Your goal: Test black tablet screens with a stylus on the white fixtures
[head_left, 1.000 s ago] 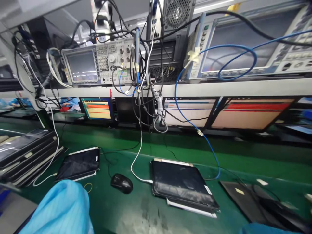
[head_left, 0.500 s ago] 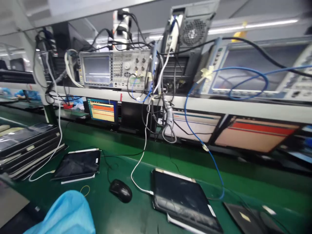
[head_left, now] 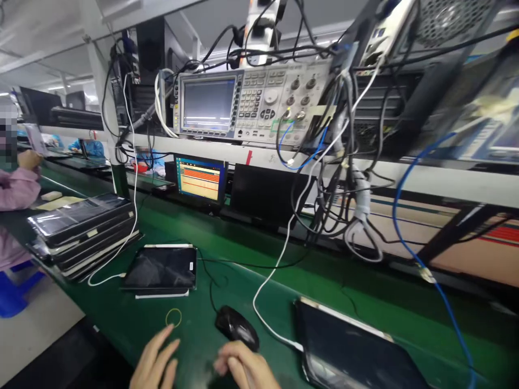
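Observation:
My left hand (head_left: 156,362) rests low on the green bench mat (head_left: 251,270) with its fingers spread, holding nothing, just below a small yellow rubber band (head_left: 173,317). My right hand (head_left: 243,367) lies with fingers curled just behind a black computer mouse (head_left: 237,327), close to it; contact is unclear. A dark tablet (head_left: 162,268) lies to the upper left on a white sheet. A larger tablet (head_left: 357,356) with a white cable (head_left: 279,259) plugged in lies to the right.
A stack of tablets (head_left: 81,227) sits at the far left, beside another person's pink sleeve (head_left: 18,186). A shelf carries a signal analyser (head_left: 243,102) with many hanging cables and a blue cable (head_left: 405,227). Small monitors (head_left: 200,178) stand under the shelf.
The view has swung left and down. A blue sleeve at the lower left is gone, and both my bare hands have come into view near the mouse.

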Tool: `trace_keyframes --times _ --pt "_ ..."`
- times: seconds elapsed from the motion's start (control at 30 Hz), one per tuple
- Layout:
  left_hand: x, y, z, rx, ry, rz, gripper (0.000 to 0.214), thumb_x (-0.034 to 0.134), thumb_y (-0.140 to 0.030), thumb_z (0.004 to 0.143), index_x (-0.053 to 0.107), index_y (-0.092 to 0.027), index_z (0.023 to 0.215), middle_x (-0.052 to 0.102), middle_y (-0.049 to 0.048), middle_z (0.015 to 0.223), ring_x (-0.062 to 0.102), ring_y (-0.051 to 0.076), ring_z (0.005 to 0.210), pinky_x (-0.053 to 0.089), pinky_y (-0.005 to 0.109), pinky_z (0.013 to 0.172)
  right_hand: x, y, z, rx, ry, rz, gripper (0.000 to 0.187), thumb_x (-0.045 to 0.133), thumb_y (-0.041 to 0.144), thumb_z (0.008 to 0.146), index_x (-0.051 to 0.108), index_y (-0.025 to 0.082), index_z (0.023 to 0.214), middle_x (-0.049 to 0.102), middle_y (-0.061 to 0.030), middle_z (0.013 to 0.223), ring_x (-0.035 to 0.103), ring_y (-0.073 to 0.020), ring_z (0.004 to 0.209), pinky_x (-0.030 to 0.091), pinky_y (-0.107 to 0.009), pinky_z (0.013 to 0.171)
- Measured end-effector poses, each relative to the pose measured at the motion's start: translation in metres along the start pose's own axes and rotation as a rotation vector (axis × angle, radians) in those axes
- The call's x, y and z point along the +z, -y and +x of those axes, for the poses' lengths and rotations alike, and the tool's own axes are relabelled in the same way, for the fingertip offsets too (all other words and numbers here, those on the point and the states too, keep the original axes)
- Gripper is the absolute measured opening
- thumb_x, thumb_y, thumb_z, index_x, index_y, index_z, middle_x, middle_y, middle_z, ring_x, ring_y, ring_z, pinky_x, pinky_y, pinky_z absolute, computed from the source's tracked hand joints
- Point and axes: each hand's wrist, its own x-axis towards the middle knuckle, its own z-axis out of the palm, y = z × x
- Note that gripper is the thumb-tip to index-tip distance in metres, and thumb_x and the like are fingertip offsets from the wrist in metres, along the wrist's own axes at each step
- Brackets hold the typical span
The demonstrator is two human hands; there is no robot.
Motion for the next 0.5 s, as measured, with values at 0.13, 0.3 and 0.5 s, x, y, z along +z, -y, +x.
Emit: trace_keyframes --times 0.13,0.3,0.5 --pt "-0.031 0.103 0.044 -0.069 0.038 0.254 0.038 0.037 -0.031 0.095 0.057 -0.016 0.123 0.054 0.0137 0.133 0.049 0.031 0.123 0.047 0.048 0.099 0.005 -0.004 0.062 0.047 -0.023 -0.253 0.025 0.045 0.038 0.092 0.058 0.023 0.107 0.064 -0.0075 0.102 0.061 -0.0202 0.096 0.046 -0.031 0.088" --pt "-0.037 0.206 0.083 -0.097 0.249 0.361 0.048 0.025 -0.014 0.091 0.052 -0.009 0.130 0.054 0.0141 0.134 0.051 0.028 0.121 0.043 0.044 0.102 0.023 -0.034 0.148 0.212 -0.079 -0.400 0.030 0.053 0.021 0.083 0.053 0.020 0.113 0.062 -0.0086 0.105 0.059 -0.0219 0.101 0.042 -0.032 0.090" --pt "-0.043 0.238 0.114 -0.111 0.382 0.304 0.042 0.029 -0.016 0.089 0.059 -0.014 0.118 0.064 0.0104 0.112 0.058 0.024 0.103 0.047 0.039 0.093 0.059 -0.060 0.204 0.333 -0.217 -0.282 0.026 0.058 0.023 0.079 0.050 0.020 0.103 0.058 -0.0015 0.081 0.057 -0.0178 0.074 0.040 -0.028 0.069"
